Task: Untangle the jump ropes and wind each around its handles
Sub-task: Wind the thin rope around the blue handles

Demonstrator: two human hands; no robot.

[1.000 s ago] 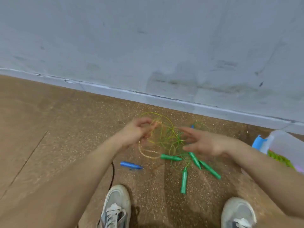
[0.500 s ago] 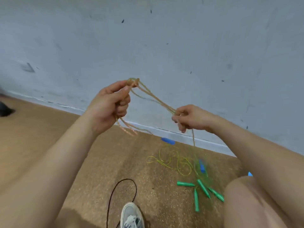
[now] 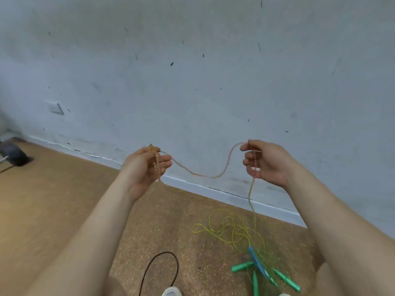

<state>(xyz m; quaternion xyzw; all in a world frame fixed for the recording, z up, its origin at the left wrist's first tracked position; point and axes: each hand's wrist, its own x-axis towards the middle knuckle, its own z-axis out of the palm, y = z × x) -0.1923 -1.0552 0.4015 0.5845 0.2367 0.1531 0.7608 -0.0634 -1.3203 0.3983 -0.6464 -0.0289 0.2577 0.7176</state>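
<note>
The orange jump rope (image 3: pixel 205 175) sagged between the left hand (image 3: pixel 147 167), its fingers curled round a gathered bunch, and the right hand (image 3: pixel 267 165), pinching a strand that trailed down into the yellow-green rope tangle (image 3: pixel 226 229) on the floor (image 3: pixel 64 210), seemingly to draw it free.

Bare forearms (image 3: pixel 96 221), white sneakers (image 3: pixel 171 292)

— What are you facing?
— You face a pale grey wall (image 3: pixel 213 60) flecked with dark marks; a white baseboard (image 3: pixel 213 190) runs along its foot.
— And below the baseboard?
— Your speckled brown floor (image 3: pixel 53 210). At the baseboard's far left sits a dark object (image 3: pixel 12 153), and above that a small grey wall plate (image 3: pixel 56 108).
</note>
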